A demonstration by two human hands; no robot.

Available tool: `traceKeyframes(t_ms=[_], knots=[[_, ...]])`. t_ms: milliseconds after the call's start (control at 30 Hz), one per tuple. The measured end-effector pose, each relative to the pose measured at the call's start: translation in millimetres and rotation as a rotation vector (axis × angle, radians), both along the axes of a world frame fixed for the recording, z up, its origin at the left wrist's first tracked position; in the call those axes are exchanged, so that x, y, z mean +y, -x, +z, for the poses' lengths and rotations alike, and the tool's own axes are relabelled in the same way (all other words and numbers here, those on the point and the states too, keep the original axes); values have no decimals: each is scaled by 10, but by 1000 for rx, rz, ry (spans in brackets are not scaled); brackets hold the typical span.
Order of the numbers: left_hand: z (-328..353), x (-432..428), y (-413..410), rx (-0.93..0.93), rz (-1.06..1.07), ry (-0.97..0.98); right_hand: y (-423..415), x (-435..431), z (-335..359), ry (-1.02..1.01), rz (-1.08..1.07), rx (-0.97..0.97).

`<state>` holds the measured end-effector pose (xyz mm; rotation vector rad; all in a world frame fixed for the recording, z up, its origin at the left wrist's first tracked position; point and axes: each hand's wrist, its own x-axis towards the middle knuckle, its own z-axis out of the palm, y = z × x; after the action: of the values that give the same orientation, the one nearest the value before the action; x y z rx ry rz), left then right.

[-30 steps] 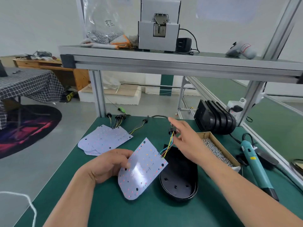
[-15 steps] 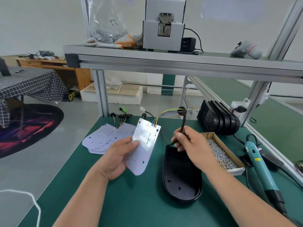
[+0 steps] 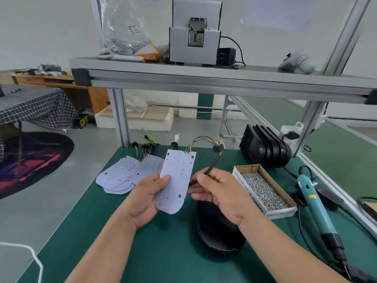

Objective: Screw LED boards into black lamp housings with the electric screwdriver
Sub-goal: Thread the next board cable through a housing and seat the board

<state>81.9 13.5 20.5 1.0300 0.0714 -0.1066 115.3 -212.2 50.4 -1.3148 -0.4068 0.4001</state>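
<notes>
I'm pinching the LED board upright in my left hand while my right hand is curling round its black cable — the black lamp housing is lying on the table under that wrist. I'm judging this as fitting: next, seating the board in it — the electric screwdriver is waiting alongside.

White wall, grey floor.

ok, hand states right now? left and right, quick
Left hand: holding the LED board, thumb pressed on its face.
Right hand: gripping the board's black cable.
</notes>
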Motion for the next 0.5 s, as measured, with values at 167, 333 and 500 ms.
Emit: traceKeyframes(t_ms=[167, 333, 500], knots=[[22, 19, 26, 35, -15, -62, -52, -195, 49, 388, 78, -292], [72, 105, 96, 0, -175, -146, -140, -399, 140, 724, -136, -682], [103, 75, 168, -8, -364, -239, -358, -289, -74, 1025, -139, -1002]])
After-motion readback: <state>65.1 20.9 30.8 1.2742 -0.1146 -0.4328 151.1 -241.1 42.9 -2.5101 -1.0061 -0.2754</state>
